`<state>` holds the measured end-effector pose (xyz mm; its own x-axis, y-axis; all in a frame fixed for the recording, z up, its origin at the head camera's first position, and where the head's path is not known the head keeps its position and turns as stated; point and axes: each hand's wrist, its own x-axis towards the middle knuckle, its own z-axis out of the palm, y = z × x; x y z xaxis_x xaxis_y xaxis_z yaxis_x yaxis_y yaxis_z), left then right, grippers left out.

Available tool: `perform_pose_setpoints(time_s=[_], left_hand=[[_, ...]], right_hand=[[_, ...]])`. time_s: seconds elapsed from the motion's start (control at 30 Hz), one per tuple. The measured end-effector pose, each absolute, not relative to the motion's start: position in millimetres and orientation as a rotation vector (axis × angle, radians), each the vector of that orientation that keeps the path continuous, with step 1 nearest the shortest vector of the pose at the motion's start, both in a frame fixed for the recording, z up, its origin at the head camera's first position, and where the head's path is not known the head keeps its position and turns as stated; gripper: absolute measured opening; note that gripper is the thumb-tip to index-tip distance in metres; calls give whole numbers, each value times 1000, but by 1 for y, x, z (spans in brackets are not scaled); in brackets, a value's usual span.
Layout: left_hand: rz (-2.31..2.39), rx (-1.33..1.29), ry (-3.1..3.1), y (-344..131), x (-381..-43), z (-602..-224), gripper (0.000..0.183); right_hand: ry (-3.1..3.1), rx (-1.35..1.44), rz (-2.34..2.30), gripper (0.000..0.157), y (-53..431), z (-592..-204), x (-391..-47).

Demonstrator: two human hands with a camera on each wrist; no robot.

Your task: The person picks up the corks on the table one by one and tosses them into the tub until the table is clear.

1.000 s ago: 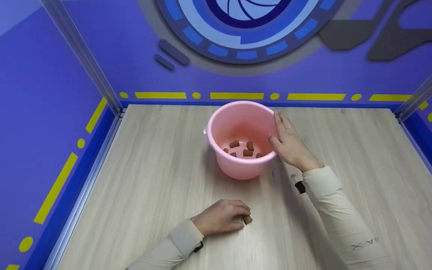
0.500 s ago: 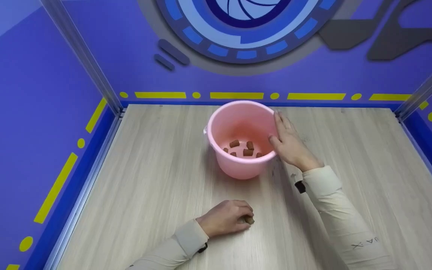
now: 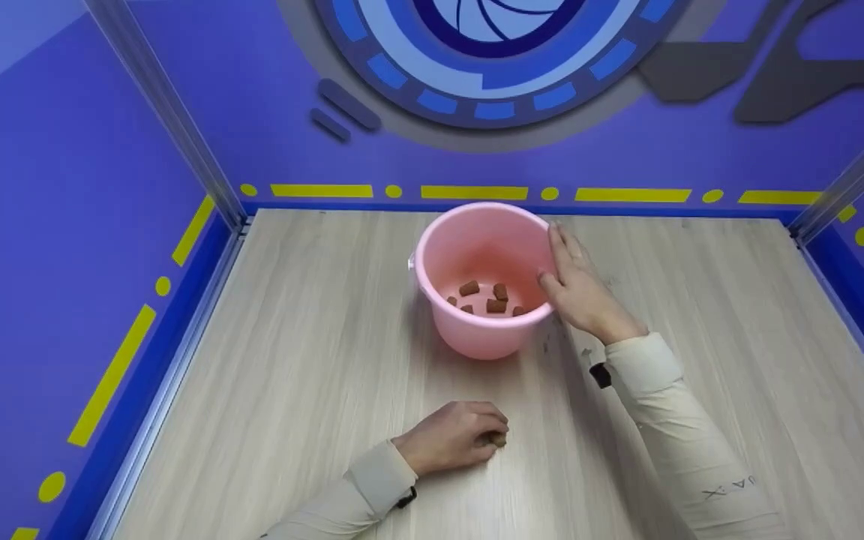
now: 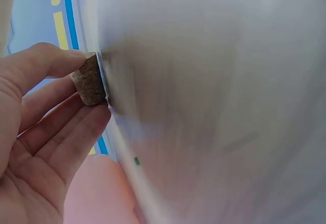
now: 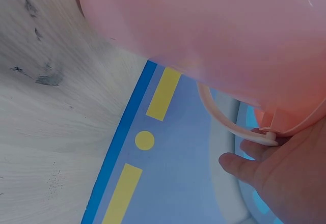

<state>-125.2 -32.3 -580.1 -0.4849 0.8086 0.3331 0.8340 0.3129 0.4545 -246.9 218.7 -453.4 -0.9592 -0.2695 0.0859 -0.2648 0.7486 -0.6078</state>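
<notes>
Near the front of the table, my left hand [image 3: 453, 435] pinches a brown cork stopper [image 4: 89, 84] between thumb and fingers, low at the wooden surface. In the head view only a small end of that cork shows past the fingertips. A pink bucket [image 3: 469, 337] stands upright farther back, its mouth toward me. Several cork stoppers [image 3: 496, 306] lie scattered on its bottom. My right hand [image 3: 588, 296] holds the bucket's right rim, thumb at the inner side and fingers along the edge. The right wrist view shows the bucket's handle [image 5: 224, 119] hanging beside that hand.
The pale wood-grain table [image 3: 312, 337] is bounded by a blue back wall [image 3: 214, 112] with yellow dashes and by side walls. A metal post [image 3: 169, 112] rises at the back left corner. Dark scuffs [image 5: 48, 79] mark the table near the bucket.
My left hand has shifted slightly right, and its fingers have drawn in round the cork stopper, now mostly hidden. The bucket and my right hand have stayed in place.
</notes>
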Motion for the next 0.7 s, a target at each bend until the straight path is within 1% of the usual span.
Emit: perform_pose_setpoints(time_s=[0.27, 0.47, 0.7], left_hand=[[-1023, -1501, -2474, -35, -125, -576, 17], [-1105, -1387, -2407, -38, -129, -561, 25], [-1184, -1340, -2169, -41, -135, -543, 29]], right_hand=[[2936, -458, -1014, 76, 218, -454, -247], [2937, -466, -1023, 76, 219, -454, -248], [2948, -465, -1019, 76, 219, -455, -248]])
